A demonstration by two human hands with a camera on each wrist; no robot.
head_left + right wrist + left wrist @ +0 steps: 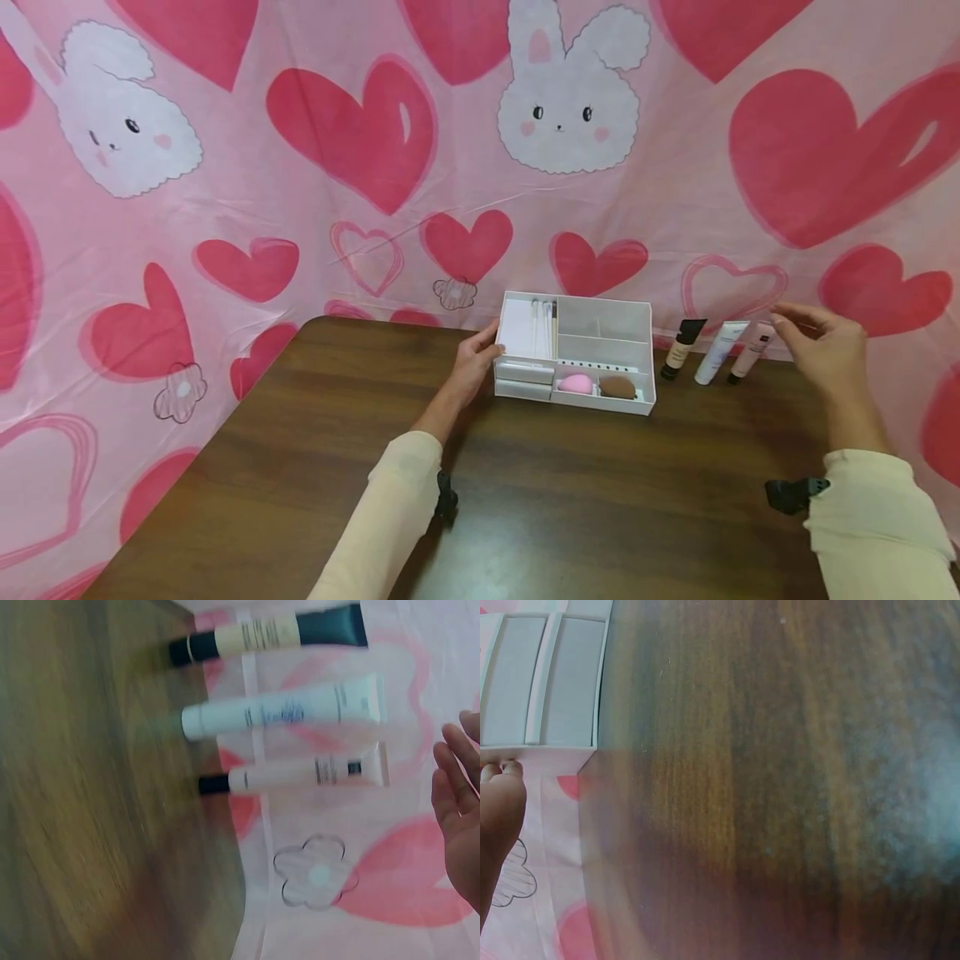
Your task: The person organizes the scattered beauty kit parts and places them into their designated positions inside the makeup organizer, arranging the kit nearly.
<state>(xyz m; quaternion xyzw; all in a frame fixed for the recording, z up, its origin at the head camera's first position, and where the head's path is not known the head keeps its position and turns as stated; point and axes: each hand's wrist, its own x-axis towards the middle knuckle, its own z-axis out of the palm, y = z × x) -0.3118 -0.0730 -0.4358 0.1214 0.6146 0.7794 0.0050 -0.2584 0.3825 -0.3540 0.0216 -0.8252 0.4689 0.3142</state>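
Observation:
A white makeup organizer [603, 317] stands on the table, with thin brushes [544, 329] in its left compartment and a pink sponge [576, 383] and a brown sponge [618, 387] in the front one. My left hand [474, 362] holds the organizer at its left side wall; in the left wrist view its curled fingertips [510, 766] meet that wall. To the organizer's right, a black-and-beige tube [681, 350], a white tube [722, 352] and a pale pink tube [752, 353] stand upright in a row. Beside the pink one is my right hand [828, 350], holding nothing, its fingers apart from the tube in the right wrist view.
The dark wooden table [525, 492] stretches toward me and off to the left. Right behind the organizer and tubes hangs a pink cloth [450, 183] printed with hearts and rabbits. Two small drawers [523, 381] face front on the organizer's left.

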